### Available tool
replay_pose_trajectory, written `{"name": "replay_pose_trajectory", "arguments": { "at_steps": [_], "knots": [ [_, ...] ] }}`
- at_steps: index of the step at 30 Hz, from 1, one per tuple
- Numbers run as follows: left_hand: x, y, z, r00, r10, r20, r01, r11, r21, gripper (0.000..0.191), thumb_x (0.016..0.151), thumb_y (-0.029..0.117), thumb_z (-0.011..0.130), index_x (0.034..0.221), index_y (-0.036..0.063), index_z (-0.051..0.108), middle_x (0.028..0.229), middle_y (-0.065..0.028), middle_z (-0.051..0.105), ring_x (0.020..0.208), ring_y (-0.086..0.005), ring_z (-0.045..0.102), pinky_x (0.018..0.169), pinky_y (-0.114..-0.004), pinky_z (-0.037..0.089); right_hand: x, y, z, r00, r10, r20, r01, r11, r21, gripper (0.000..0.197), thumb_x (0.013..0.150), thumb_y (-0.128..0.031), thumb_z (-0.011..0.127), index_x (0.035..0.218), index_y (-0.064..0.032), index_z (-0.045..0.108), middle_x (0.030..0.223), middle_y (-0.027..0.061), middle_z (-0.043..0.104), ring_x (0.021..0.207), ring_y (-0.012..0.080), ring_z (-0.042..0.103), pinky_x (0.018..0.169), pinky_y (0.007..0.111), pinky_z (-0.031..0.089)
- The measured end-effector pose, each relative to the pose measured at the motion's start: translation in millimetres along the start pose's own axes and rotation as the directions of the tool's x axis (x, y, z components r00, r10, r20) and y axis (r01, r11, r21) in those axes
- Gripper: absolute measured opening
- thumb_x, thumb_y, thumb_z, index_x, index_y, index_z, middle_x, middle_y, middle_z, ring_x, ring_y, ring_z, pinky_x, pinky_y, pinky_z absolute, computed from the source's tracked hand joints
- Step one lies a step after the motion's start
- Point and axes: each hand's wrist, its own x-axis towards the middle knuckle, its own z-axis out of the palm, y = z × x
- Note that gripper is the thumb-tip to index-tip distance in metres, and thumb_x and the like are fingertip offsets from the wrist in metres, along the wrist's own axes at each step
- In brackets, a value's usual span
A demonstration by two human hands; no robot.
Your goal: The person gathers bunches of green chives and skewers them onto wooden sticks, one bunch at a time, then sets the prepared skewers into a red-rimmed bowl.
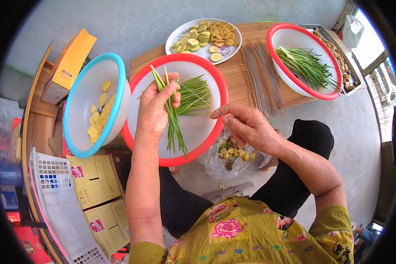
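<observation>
My left hand (154,107) is closed around a small bunch of garlic chives (174,130), pale stem ends up and green leaves hanging down. Between my right thumb and fingers is a thin skewer (198,96); my right hand (255,127) grips its lower end. The skewer slants up to the left, and its far end meets the fingers of my left hand, where I cannot tell if it pierces the stems. Under both hands sits a white basin with a red rim (184,160), with a heap of cut chives (196,95) inside.
A blue-rimmed basin (121,82) at left holds yellow slices. On the wooden table (237,77) are a plate (229,54) of sliced vegetables, bundled skewers (262,81) and another red-rimmed basin (273,49) of chives. A plastic bag (214,166) of scraps lies below.
</observation>
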Motion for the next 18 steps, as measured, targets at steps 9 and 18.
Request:
{"name": "replay_pose_trajectory", "arguments": {
  "at_steps": [9,18],
  "knots": [
    [0.7,-0.7,-3.0,0.998,0.023,-0.054,-0.024,1.000,-0.016,0.021,0.088,0.002,0.062,0.108,-0.0019,0.061,0.086,-0.0044,0.059,0.070,-0.0126,0.056,0.063,-0.024,0.047,-0.5,-0.9,-0.2,1.000,0.024,-0.010,-0.024,0.998,-0.056,0.021,0.097,-0.014,0.049,0.110,-0.0019,0.061,0.059,-0.0011,0.044,0.053,0.0059,0.043,0.051,0.026,0.040],
    [-1.6,0.1,-2.7,0.998,0.030,-0.051,-0.031,0.999,-0.009,0.022,0.088,0.003,0.063,0.108,-0.0028,0.062,0.083,-0.0033,0.058,0.070,-0.0122,0.055,0.064,-0.024,0.046,0.9,0.1,0.7,0.999,0.035,-0.014,-0.036,0.996,-0.079,0.021,0.097,-0.014,0.048,0.109,-0.0022,0.061,0.057,-0.0021,0.043,0.053,0.0052,0.042,0.050,0.026,0.040]
  ]
}}
